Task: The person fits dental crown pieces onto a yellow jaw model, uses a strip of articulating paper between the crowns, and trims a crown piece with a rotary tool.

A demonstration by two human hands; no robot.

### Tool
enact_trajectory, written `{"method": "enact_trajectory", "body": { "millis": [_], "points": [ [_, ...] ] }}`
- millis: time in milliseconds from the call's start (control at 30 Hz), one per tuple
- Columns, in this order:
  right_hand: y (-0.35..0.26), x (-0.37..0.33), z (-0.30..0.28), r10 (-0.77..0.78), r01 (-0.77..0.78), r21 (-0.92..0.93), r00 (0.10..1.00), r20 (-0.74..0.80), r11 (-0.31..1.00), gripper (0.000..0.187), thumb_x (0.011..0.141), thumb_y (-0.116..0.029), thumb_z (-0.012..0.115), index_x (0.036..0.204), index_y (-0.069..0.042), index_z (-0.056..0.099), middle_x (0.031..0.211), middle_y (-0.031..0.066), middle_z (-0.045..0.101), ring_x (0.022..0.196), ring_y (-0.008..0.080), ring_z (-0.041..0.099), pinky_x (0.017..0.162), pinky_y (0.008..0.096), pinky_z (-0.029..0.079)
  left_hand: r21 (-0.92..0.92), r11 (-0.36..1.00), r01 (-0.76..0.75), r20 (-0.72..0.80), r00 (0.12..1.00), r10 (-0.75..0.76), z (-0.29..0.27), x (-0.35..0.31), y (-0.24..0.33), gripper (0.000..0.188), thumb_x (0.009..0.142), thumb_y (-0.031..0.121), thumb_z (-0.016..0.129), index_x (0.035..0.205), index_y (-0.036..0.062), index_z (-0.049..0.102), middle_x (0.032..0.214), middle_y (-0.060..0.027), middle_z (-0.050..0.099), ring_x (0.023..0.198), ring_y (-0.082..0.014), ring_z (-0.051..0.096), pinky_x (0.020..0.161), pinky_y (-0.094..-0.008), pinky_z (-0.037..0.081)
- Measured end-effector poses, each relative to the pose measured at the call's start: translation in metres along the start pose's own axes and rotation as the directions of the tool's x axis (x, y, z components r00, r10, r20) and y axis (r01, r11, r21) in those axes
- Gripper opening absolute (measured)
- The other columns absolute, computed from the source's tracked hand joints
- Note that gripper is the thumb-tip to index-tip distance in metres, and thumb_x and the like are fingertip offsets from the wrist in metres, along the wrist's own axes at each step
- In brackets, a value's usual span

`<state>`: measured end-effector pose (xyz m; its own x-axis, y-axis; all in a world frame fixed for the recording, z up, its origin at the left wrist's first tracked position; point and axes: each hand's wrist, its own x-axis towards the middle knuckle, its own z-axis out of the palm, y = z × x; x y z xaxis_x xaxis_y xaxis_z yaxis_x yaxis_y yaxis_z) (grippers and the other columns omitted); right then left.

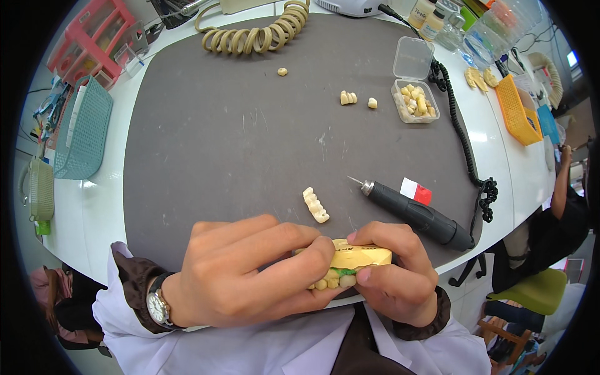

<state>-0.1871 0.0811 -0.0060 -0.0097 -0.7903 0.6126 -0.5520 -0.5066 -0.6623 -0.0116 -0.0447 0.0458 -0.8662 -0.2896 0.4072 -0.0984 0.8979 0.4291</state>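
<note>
Between both hands, close to my body, is a yellow dental model [359, 257] with a row of teeth and a green band along the gum line. My left hand [256, 269] is closed on its left side, the fingers covering part of the teeth. On the right end, my right hand [397, 269] pinches the model between thumb and fingers. Just beyond it on the grey mat [237, 144] lies a cream dental bridge [315, 205] of several joined teeth. A black dental handpiece [419, 215] with a thin bur rests to the right of the bridge.
Farther off lie a short bridge [348, 97], a single crown [372, 103] and another small tooth piece [282, 72]. An open clear box [415, 103] holds several crowns. A coiled beige hose [256, 37] lies at the back; a black cord [459, 119] runs down the right. Baskets [84, 134] flank the table.
</note>
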Motion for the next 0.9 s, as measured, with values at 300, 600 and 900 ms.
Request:
{"method": "enact_trajectory", "body": {
  "millis": [300, 600, 900],
  "points": [
    [0.0028, -0.0004, -0.0013, -0.009, 0.008, 0.019, 0.999, 0.033, 1.0, 0.038, 0.074, -0.001, 0.071, 0.109, -0.005, 0.057, 0.112, 0.0196, 0.058, 0.093, 0.03, 0.061, 0.077, 0.0356, 0.052, -0.074, 0.997, 0.012, 0.006, 1.0, -0.011, 0.0002, -0.0016, 0.0005, 0.037, 0.064, 0.019, 0.089, 0.091, 0.0022, 0.07, 0.081, -0.0068, 0.071, 0.063, -0.0154, 0.07, 0.051, -0.0232, 0.055],
    [0.0019, 0.0006, -0.0015, 0.012, -0.013, 0.033, 0.999, 0.04, 0.999, 0.036, 0.075, -0.001, 0.071, 0.108, -0.006, 0.057, 0.111, 0.0194, 0.059, 0.093, 0.0298, 0.061, 0.078, 0.0361, 0.051, -0.073, 0.997, 0.016, 0.011, 1.0, -0.016, 0.0002, -0.0019, 0.0009, 0.037, 0.063, 0.018, 0.089, 0.091, 0.002, 0.07, 0.08, -0.0072, 0.071, 0.063, -0.0157, 0.07, 0.051, -0.0235, 0.055],
    [0.0012, 0.0009, -0.0024, 0.027, -0.029, 0.028, 0.998, 0.05, 0.999, 0.035, 0.075, -0.001, 0.07, 0.107, -0.006, 0.057, 0.11, 0.0194, 0.059, 0.093, 0.0305, 0.062, 0.079, 0.0366, 0.052, -0.083, 0.996, 0.014, 0.009, 1.0, -0.013, 0.0007, -0.0019, 0.0001, 0.038, 0.064, 0.019, 0.089, 0.092, 0.0022, 0.07, 0.08, -0.0077, 0.071, 0.063, -0.0159, 0.07, 0.051, -0.0237, 0.056]
  ]
}}
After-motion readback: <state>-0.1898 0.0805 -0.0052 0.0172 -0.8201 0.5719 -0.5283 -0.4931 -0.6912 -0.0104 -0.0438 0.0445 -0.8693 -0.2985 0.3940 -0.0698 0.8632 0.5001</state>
